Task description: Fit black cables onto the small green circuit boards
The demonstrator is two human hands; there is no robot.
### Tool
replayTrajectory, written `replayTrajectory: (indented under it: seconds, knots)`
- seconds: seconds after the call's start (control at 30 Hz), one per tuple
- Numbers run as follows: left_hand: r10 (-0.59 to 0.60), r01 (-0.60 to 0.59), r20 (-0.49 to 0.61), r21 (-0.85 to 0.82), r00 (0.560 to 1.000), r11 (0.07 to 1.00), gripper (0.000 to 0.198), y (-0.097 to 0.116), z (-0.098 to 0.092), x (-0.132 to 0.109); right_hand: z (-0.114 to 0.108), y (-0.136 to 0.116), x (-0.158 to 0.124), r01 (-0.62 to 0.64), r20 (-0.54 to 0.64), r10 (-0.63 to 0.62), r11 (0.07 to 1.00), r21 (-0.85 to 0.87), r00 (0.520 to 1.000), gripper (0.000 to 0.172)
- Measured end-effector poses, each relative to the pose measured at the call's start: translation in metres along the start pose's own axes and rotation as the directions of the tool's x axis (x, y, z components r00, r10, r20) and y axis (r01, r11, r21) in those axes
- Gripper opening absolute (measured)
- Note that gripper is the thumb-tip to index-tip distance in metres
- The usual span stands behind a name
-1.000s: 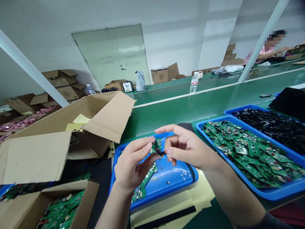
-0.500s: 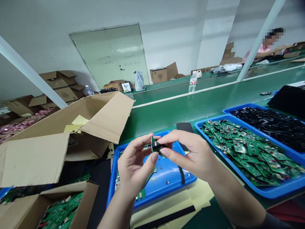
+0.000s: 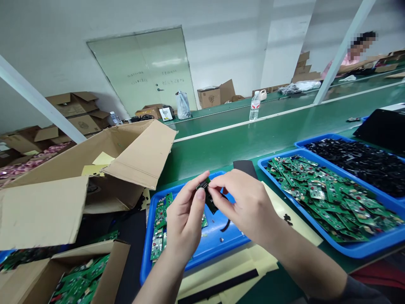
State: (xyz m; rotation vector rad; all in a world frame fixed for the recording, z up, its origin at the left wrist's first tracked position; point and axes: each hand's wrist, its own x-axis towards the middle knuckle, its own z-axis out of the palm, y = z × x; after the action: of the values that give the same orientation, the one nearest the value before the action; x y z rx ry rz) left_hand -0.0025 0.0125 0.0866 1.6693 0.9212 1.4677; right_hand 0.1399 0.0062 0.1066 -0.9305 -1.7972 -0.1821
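Note:
Both hands meet over a blue tray (image 3: 218,245). My left hand (image 3: 185,221) pinches a small green circuit board (image 3: 209,199) with a black part on it between thumb and fingers. My right hand (image 3: 245,207) is closed on the same board from the right, fingertips at its top edge. In the tray below lie a few more green boards (image 3: 160,226) along its left side.
To the right stand a blue tray of green circuit boards (image 3: 329,198) and a blue tray of black parts (image 3: 357,160). Open cardboard boxes (image 3: 104,169) fill the left, one with boards (image 3: 79,278). A water bottle (image 3: 255,106) stands on the green conveyor. Another person (image 3: 357,52) sits far right.
The view has shifted slightly. Both hands have turned the small board and drawn closer together; my right fingers now pinch its top edge.

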Motion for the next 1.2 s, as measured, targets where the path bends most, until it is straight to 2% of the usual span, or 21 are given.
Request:
replayTrajectory:
  seconds: [0.17,0.5,0.73,0.97,1.2]
  knots:
    - [0.014,-0.013,-0.02,0.073,1.0,0.997,0.025,0.002,-0.001,0.004,0.007,-0.002,-0.001,0.066,-0.051,-0.073,0.988,-0.138,0.996,0.023]
    - [0.066,-0.057,-0.04,0.202,0.997,0.978,0.024,0.011,-0.001,0.008,0.01,-0.002,-0.003,0.021,-0.109,-0.033,0.994,-0.11,0.993,0.01]
    - [0.058,-0.056,-0.009,0.115,0.998,0.992,0.02,0.007,-0.002,0.013,0.001,0.006,0.002,-0.005,0.028,0.004,0.999,0.035,1.0,0.016]
    - [0.046,-0.038,-0.063,0.129,0.997,0.991,0.024,0.003,0.001,0.012,0.0,0.007,0.002,-0.09,0.03,0.088,0.995,0.052,0.996,0.011]
    - [0.052,-0.037,-0.071,0.192,0.996,0.981,0.025,0.005,0.001,0.015,-0.001,0.01,0.002,-0.033,0.041,0.032,0.999,0.02,0.999,0.016]
